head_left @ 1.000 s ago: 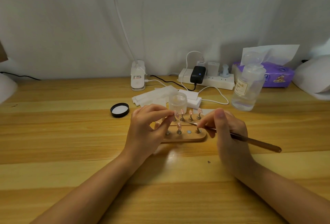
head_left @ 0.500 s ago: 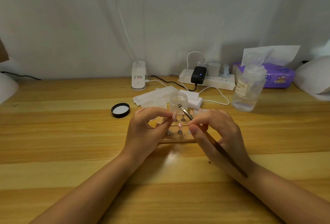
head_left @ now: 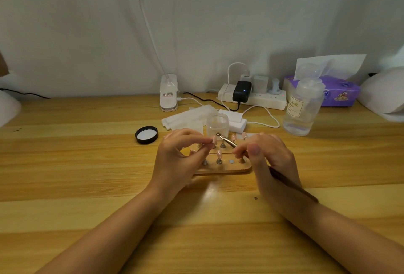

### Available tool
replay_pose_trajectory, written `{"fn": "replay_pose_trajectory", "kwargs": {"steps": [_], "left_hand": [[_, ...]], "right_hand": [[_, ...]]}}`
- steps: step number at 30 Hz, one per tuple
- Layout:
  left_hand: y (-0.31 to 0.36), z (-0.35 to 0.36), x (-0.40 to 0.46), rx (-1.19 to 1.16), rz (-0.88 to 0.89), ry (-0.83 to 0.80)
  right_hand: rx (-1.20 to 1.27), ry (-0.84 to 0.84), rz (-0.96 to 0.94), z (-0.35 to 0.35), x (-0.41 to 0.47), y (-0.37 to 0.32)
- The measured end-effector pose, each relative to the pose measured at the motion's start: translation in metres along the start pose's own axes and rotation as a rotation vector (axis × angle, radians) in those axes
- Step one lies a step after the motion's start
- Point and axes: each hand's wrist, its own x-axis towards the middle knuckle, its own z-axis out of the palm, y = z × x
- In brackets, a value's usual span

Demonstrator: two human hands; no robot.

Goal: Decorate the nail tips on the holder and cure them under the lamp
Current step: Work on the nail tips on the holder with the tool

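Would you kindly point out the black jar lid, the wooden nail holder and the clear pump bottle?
black jar lid (head_left: 146,135), head view, on its pale inner face.
wooden nail holder (head_left: 237,167), head view, on its bare front right corner.
clear pump bottle (head_left: 302,112), head view, on its clear body.

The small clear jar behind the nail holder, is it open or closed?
Open. The small clear jar has no lid on top, and a black lid lies on the table to its left.

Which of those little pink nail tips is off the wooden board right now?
The nail tip pinched in the left hand, beside the brush end. The others stand on pegs in the wooden board.
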Motion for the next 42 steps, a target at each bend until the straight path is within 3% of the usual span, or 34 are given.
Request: {"fn": "replay_pose_trajectory", "kwargs": {"steps": [22,42], "left_hand": [[0.0018,0.0002,-0.0002,0.009,-0.036,-0.006],[0.0005,0.0006,-0.0002,0.019,-0.04,-0.006]], "right_hand": [[0.107,0.025,0.051,-0.0004,-0.0022,-0.0023],[0.02,-0.045,0.051,0.0023,0.0002,-0.0034]]}}
